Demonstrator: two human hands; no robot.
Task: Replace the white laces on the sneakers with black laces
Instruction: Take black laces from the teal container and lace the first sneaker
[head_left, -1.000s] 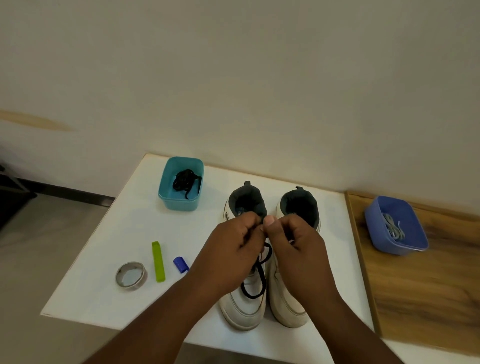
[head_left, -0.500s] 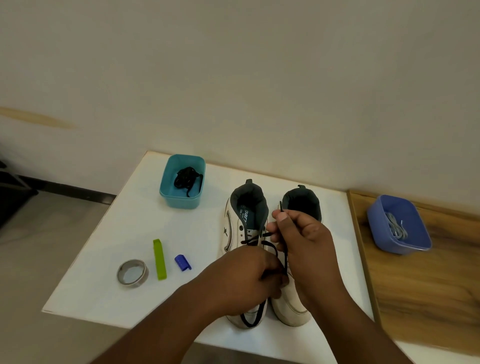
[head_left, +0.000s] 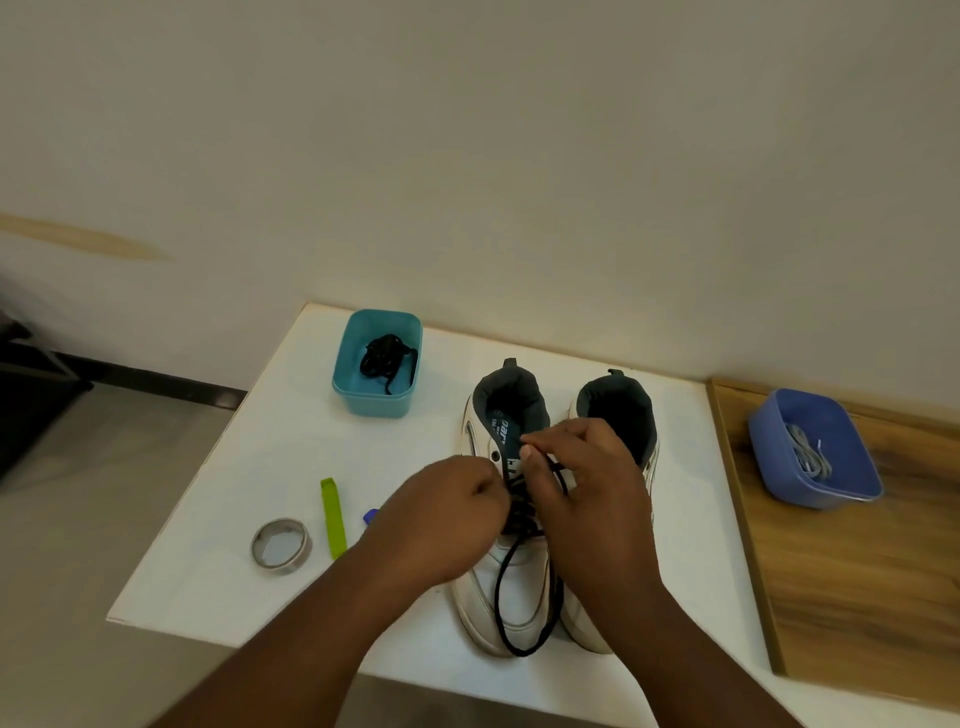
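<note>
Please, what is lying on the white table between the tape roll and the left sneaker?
In the head view, a green stick lies just right of the tape roll; then a small blue piece, partly hidden by the left hand, before the left sneaker.

Smooth, faintly glossy white sneakers (head_left: 511, 597) with dark cloth lining sit on a matt white table (head_left: 218, 525). At 3 o'clock lies grained wood board (head_left: 852, 582); the teal tub (head_left: 375, 402) at 11 looks plastic.

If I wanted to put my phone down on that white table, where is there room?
Bare white table lies between the teal box and the tape roll, and right of the sneakers up to the wooden board. It is crowded by the hands, laces, green stick.
</note>
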